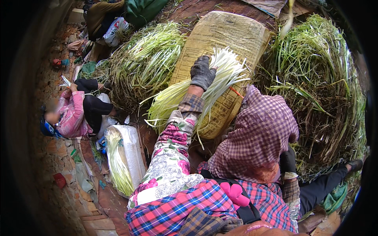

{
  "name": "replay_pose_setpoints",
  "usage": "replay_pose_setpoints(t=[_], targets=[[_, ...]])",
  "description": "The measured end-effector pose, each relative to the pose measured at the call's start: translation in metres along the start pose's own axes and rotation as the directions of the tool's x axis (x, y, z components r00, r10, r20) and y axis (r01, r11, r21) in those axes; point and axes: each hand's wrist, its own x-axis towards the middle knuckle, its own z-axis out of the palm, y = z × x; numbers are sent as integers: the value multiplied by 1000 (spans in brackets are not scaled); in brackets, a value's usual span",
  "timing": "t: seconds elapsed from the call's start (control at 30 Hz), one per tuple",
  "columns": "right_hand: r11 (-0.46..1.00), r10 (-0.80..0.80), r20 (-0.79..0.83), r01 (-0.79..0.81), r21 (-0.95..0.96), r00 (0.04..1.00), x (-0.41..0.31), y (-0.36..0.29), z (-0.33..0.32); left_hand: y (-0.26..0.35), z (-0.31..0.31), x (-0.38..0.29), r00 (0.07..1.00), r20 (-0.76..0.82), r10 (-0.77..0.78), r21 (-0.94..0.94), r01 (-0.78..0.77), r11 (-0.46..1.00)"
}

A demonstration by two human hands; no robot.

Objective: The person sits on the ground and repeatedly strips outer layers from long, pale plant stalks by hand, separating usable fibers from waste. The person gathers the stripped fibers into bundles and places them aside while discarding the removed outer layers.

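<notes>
My left hand (203, 72), in a dark fingerless glove, is curled on a loose bundle of pale, long-leaved stalks (227, 63) that look like blanched chives. Their white ends fan out past my fingers, and the yellow leaves trail back beneath my forearm. The bundle lies across a yellow wrapped block (227, 32) covered in printed writing. A red-orange strip (236, 92) shows beside the stalks. My right hand (288, 160), in a black glove, is low at the right. A purple checked cloth (257, 129) over my knee hides most of it, fingers included.
Heaps of uncleaned stalks lie left (147, 62) and right (313, 73) of the block. A finished-looking bundle (118, 165) rests on a white wrapped block (131, 150). One person (73, 109) sits at left holding stalks; another (103, 14) is beyond. A blurred pale strand (288, 23) shows at upper right.
</notes>
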Motion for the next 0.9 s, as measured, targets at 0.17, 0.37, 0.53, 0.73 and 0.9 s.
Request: replay_pose_setpoints(t=[0.17,0.37,0.53,0.73,0.9], targets=[[980,-175,36,178,-95,984,19,-21,-15,-16,23,4,966,201,-162,-6,167,986],[950,-310,-59,312,21,949,37,-46,3,-11,32,-6,955,280,-96,-61,118,991],[958,-273,-12,270,-97,962,29,-41,-4,-16,37,-7,972,232,-45,-108,72,992],[921,-387,-63,388,17,920,-4,-82,-22,-19,49,-3,998,24,-57,-68,58,996],[809,-586,-149,587,-42,797,-19,-126,-60,5,27,-10,962,-223,156,-18,-164,986]])
